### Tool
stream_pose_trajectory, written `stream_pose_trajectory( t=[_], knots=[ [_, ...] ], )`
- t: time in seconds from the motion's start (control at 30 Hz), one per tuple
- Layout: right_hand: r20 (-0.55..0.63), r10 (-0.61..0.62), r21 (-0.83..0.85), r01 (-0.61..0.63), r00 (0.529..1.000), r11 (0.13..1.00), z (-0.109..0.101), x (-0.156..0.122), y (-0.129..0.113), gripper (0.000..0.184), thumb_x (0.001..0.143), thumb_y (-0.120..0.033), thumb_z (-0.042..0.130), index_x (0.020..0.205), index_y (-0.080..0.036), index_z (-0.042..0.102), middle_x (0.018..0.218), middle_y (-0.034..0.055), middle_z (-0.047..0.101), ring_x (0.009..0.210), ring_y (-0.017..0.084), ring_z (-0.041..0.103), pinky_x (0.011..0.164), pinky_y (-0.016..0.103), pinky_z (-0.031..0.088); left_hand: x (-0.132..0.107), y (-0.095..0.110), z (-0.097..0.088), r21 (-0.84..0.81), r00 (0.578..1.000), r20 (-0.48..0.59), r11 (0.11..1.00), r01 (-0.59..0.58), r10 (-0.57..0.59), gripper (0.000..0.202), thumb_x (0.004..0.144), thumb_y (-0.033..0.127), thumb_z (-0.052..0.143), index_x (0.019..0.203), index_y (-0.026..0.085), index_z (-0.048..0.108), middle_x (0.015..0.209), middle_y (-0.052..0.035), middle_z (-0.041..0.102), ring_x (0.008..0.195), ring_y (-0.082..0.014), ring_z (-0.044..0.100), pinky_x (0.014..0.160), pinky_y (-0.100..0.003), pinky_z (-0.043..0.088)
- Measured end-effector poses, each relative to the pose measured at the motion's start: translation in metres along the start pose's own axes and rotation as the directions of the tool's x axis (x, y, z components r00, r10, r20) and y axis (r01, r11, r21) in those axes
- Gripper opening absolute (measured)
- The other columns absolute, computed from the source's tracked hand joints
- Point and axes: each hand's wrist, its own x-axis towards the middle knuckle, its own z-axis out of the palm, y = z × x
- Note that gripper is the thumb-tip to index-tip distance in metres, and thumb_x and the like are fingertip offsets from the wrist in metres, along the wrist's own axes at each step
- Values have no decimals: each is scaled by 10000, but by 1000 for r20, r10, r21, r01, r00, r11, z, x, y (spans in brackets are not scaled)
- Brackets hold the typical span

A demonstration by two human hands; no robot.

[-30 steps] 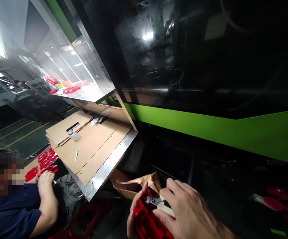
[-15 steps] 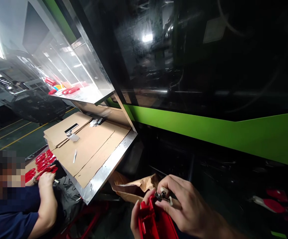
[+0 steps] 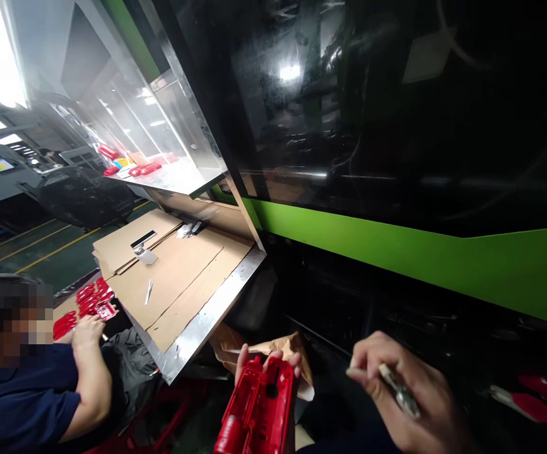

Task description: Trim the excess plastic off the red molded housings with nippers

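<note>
At the bottom centre, my left hand (image 3: 295, 361) is closed round a red plastic housing (image 3: 276, 403). Its hollow, ribbed inside faces up, and most of the hand is hidden beneath it. To the right, apart from the housing, my right hand (image 3: 417, 400) is closed on a small hand tool with a pale handle (image 3: 399, 391). Fingers cover part of this tool and it is slightly blurred, so its exact kind does not show. Brown paper (image 3: 304, 362), crumpled like a bag, lies just behind the housing.
A metal-edged table (image 3: 216, 293) bears cardboard sheets (image 3: 183, 271) and a white tweezer-like tool (image 3: 149, 291). Above it, a shelf (image 3: 178, 180) holds red parts. At left a co-worker (image 3: 31, 391) handles red pieces (image 3: 91, 299). A black and green machine (image 3: 349, 239) stands ahead.
My right hand has moved right, away from the red housing, taking the small tool with it. The housing has shifted left and more of its inside shows. The view has turned slightly.
</note>
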Motion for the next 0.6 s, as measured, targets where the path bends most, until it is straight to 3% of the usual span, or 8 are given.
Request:
stream_pose_trajectory(
  t=[0.07,0.13,0.2,0.3,0.37,0.6],
  knots=[
    [-66,-25,-212,11,998,977,-1,4,25,120,958,-112,493,951,-228,520,911,3,659,806,106,662,729,205,537,-1,9,6,-42,998,40,998,50,-49,577,954,553,555,1411,207,485,1437,-150,513,1271,-325,535,1077,-596,445],
    [-93,-23,-441,-21,995,897,0,5,51,103,989,-180,469,1029,-214,558,1092,66,685,933,164,696,801,268,572,-5,15,9,-77,991,83,991,111,-105,641,947,612,521,1442,212,451,1448,-154,502,1272,-329,534,1082,-597,434],
    [-97,13,-537,-64,995,841,1,1,69,122,1004,-249,465,1062,-212,566,1119,81,691,930,185,710,767,286,591,-10,20,9,-106,979,124,979,175,-161,761,918,711,467,1494,220,383,1451,-170,503,1271,-342,540,1081,-610,425],
    [-87,54,-505,-91,995,858,-2,-7,77,89,1001,-294,499,1014,-242,570,901,10,698,788,153,701,676,256,578,-14,22,7,-132,956,175,956,261,-237,961,837,859,375,1554,229,263,1427,-202,526,1237,-377,574,1034,-626,456],
    [-62,68,-469,-89,996,879,-4,-11,73,82,995,-307,515,985,-252,574,857,-8,689,758,143,689,664,248,565,-15,23,7,-137,944,194,945,296,-267,997,822,879,355,1568,232,219,1435,-213,516,1224,-387,584,1009,-627,475],
    [4,222,-367,-204,975,908,-8,-13,57,177,981,-405,557,1021,-235,591,913,25,690,791,170,680,713,290,562,-13,26,19,-103,933,187,939,328,-306,673,951,630,497,1474,217,404,1437,-165,506,1224,-320,572,1038,-577,486]
  ],
)
